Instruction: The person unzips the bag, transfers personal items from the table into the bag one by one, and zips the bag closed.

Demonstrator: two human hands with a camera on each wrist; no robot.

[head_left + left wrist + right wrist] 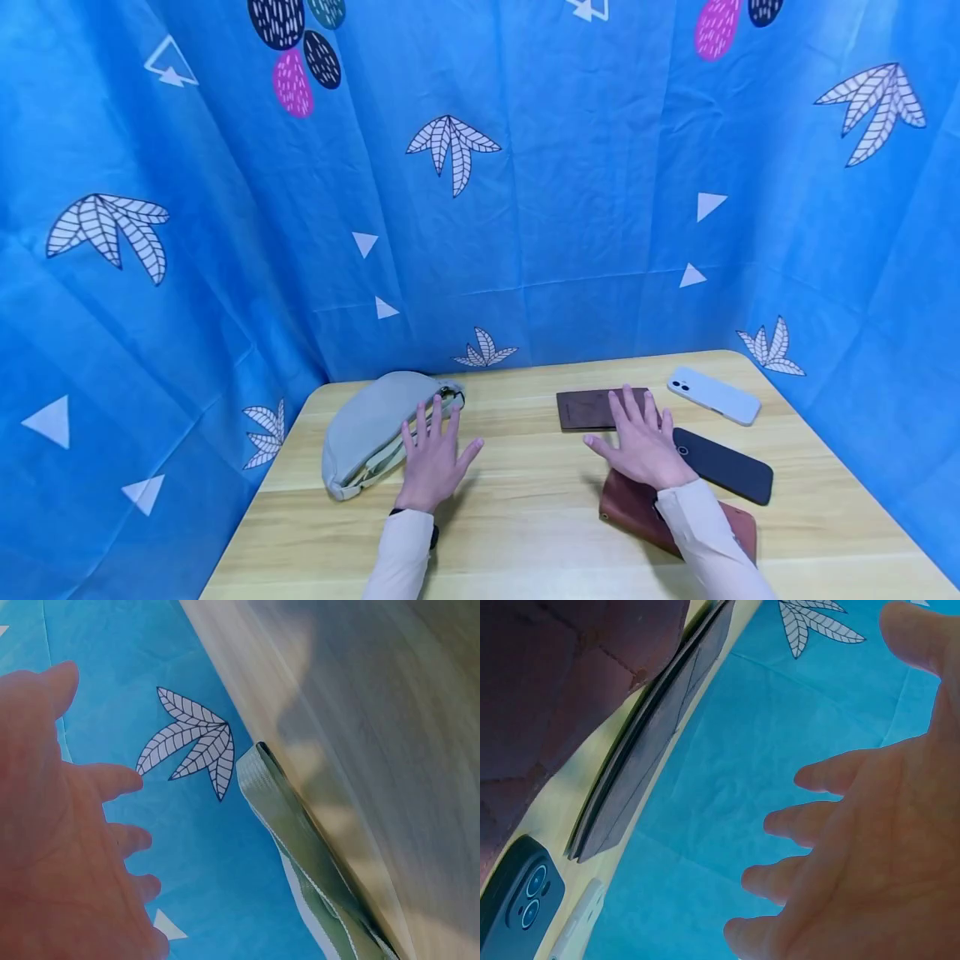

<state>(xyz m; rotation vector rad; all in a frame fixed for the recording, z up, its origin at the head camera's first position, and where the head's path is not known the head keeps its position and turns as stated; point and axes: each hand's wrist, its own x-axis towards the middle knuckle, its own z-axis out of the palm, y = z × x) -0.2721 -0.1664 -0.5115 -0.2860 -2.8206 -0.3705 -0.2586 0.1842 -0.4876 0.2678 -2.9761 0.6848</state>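
My left hand (432, 467) is held over the table with its fingers spread, just right of a grey-green belt bag (375, 425). The bag's strap (300, 840) shows in the left wrist view, apart from the fingers. My right hand (643, 442) is also spread and holds nothing. Under its wrist lies a reddish-brown leather wallet (633, 508), partly hidden by the sleeve. Beyond its fingertips sits a dark brown flat wallet (588, 410). To its right are a black phone (727, 467) and, farther back, a pale blue phone (716, 396).
A light wooden table (517, 517) carries all these things. Blue patterned cloth (585, 208) hangs around its back and both sides, close to the table edges.
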